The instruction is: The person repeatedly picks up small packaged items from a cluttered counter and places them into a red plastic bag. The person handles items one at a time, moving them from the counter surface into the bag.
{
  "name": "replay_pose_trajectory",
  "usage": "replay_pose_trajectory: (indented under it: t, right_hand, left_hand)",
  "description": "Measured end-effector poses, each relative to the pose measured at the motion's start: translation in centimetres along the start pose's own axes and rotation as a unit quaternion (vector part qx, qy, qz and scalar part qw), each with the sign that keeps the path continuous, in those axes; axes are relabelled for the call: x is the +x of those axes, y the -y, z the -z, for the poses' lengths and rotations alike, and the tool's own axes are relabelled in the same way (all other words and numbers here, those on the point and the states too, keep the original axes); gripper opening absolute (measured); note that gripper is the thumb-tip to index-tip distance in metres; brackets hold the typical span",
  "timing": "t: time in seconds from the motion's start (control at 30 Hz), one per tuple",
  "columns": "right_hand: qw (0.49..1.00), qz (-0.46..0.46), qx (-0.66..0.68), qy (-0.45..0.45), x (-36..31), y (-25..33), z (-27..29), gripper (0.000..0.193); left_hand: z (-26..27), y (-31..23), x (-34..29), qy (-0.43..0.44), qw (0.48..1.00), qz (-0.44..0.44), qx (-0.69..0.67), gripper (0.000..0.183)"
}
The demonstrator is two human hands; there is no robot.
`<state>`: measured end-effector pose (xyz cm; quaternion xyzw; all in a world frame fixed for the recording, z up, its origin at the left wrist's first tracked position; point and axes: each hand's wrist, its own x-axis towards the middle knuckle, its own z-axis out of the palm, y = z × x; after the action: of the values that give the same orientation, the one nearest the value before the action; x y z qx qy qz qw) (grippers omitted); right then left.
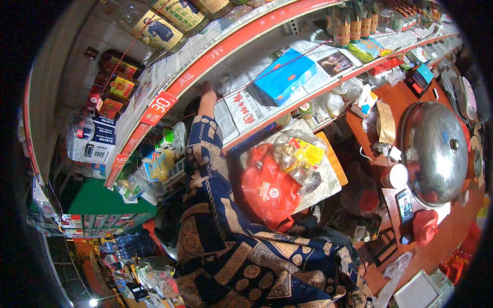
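Note:
My left hand, at the end of a dark blue patterned sleeve, reaches into a shelf lined with newspaper. Its fingers go into shadow behind the upper shelf's red edge strip, so I cannot make out what they touch or hold. Beside it lies some crumpled clear plastic. A bright blue box rests farther right on the same newspaper. My right hand does not show.
Below the shelf, a red plastic bag and a clear bag of small items sit on a pale-topped stand. Glass bottles line the shelves. At right, a table holds a large domed metal lid, a white cup and a phone.

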<state>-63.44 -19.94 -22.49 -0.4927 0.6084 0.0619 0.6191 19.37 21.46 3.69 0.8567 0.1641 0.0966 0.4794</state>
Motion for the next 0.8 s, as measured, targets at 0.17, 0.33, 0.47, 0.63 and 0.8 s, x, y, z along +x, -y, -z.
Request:
replay_pose_trajectory:
  t: [0.17,0.33,0.47,0.63,0.8]
  right_hand:
    - [1.0,0.022,0.018,-0.012,-1.8,-1.6,1.2,0.016]
    - [0.998,0.051,0.01,-0.043,-5.1,-1.5,2.7,0.016]
    - [0.997,0.026,0.034,-0.061,-4.6,-1.4,3.1,0.014]
    - [0.996,0.022,0.055,-0.065,-4.3,-3.0,2.4,0.013]
    - [0.994,0.037,0.038,-0.095,-7.3,-4.2,3.8,0.017]
  left_hand:
    - [-2.9,1.5,1.2,0.062,0.993,-0.048,0.087,0.09]
    - [-5.6,3.5,3.9,-0.012,0.963,-0.134,0.235,0.108]
    - [-4.3,1.5,8.0,-0.212,0.933,-0.142,0.253,0.122]
    - [0.6,-2.3,11.9,-0.206,0.898,-0.142,0.363,0.055]
    - [-2.4,1.0,2.9,0.009,0.845,-0.24,0.478,0.053]
